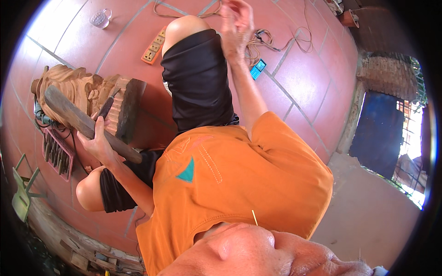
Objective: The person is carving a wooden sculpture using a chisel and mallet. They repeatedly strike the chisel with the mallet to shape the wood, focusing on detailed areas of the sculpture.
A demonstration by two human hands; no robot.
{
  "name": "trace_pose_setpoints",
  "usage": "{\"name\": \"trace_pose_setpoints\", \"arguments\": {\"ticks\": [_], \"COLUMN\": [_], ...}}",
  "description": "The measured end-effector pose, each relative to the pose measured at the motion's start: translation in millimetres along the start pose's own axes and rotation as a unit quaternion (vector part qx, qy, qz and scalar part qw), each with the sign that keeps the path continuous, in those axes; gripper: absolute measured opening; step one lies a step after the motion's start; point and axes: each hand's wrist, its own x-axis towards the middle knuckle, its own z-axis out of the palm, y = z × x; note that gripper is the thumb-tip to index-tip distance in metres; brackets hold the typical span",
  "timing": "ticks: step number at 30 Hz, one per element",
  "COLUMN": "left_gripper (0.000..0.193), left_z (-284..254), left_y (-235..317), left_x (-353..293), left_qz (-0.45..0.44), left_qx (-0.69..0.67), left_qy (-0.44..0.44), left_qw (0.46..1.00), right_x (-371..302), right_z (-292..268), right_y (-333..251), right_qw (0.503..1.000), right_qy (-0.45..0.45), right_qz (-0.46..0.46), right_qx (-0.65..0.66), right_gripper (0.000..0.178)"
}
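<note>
My left hand (100, 143) is closed around a long, weathered wooden bar (76, 112), its thumb lying across the top. Along with the bar it grips a carving chisel (107, 108), whose dark handle rises by the fingers and whose blade points away. Behind them stands a carved block of brown wood (66, 85), with flowing shapes and rows of grooves cut in one side. Beyond my knee, at the top edge, my right hand (237, 30) is raised with loosely bent fingers. Nothing shows in it, though the fingertips are partly cut off and blurred.
A pink basket of chisels (57, 154) and a green plastic stool (23, 198) are at the left. An orange power strip (153, 48), a blue phone (258, 69) and a coiled brown cord (255, 46) lie on the tiles. A glass mug (100, 18) stands far left.
</note>
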Motion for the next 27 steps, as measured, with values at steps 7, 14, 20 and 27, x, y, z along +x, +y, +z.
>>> {"name": "trace_pose_setpoints", "arguments": {"ticks": [7, 14, 20, 27], "left_gripper": [0.038, 0.037, 0.036, 0.036], "left_z": [1.9, -6.5, -1.6, -0.1], "left_y": [-12.2, -12.5, -18.1, -9.7], "left_x": [6.0, 5.1, 8.2, 4.8], "left_qz": [-0.004, 0.007, 0.005, -0.008], "left_qx": [-0.025, 0.017, -0.015, -0.028], "left_qy": [-0.008, -0.007, -0.027, -0.017], "left_qw": [1.000, 1.000, 1.000, 0.999], "right_x": [-79.9, -184.7, -195.5, -192.8], "right_z": [117.5, 186.6, 181.7, 179.8], "right_y": [-134.4, -42.3, -26.9, -38.5], "right_qw": [0.926, 0.837, 0.838, 0.861], "right_qy": [-0.338, -0.540, -0.532, -0.478], "right_qz": [-0.129, -0.093, -0.098, -0.139], "right_qx": [0.106, -0.017, 0.069, 0.106], "right_gripper": [0.032, 0.051, 0.035, 0.027]}}
